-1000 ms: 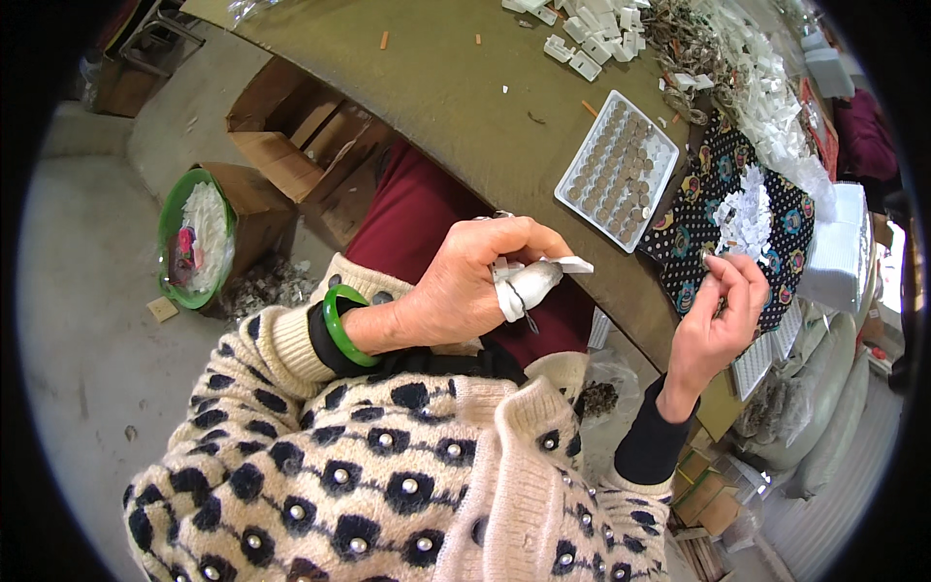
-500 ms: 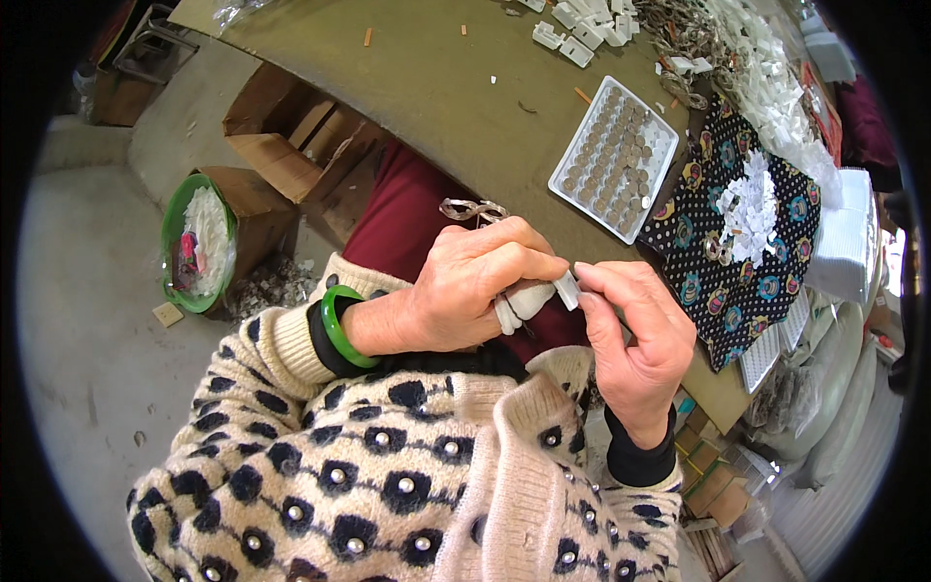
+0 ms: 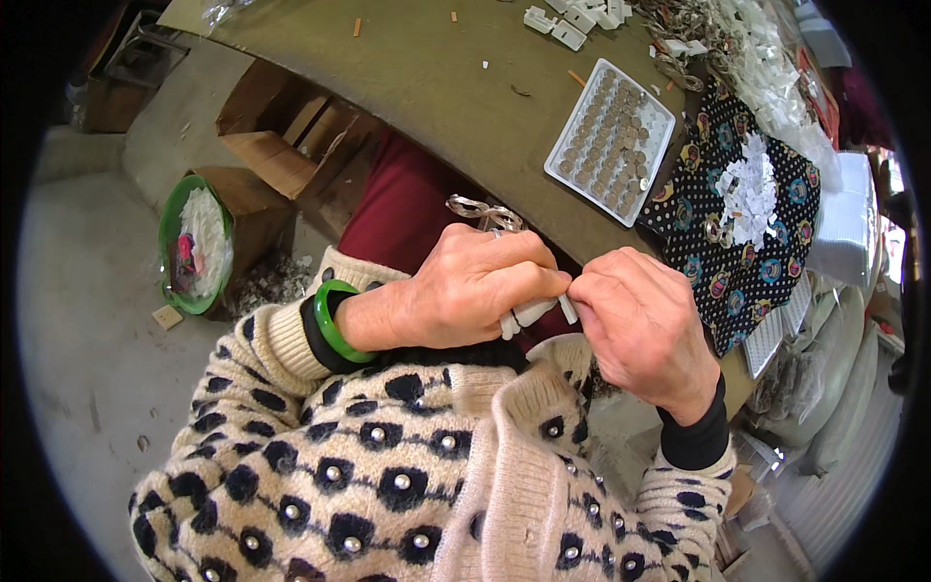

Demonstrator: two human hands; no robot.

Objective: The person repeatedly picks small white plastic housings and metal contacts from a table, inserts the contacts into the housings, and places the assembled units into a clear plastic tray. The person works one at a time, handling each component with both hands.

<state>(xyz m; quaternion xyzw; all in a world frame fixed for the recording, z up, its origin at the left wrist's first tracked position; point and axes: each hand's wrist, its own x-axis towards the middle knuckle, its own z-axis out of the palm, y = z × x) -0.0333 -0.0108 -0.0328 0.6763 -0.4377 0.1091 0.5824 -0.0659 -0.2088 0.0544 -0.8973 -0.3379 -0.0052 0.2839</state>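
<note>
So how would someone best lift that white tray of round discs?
Probably two-handed, by the left and right rims of the white plastic tray, coming from the near side of the table. It lies flat near that side, open-topped, and tilting might spill its round discs.

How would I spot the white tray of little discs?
Start at the olive table. Beyond the right hand, just left of the dark patterned cloth, lies the tray. Rows of round grey-brown discs mark it out from the loose white pieces farther back.
</note>
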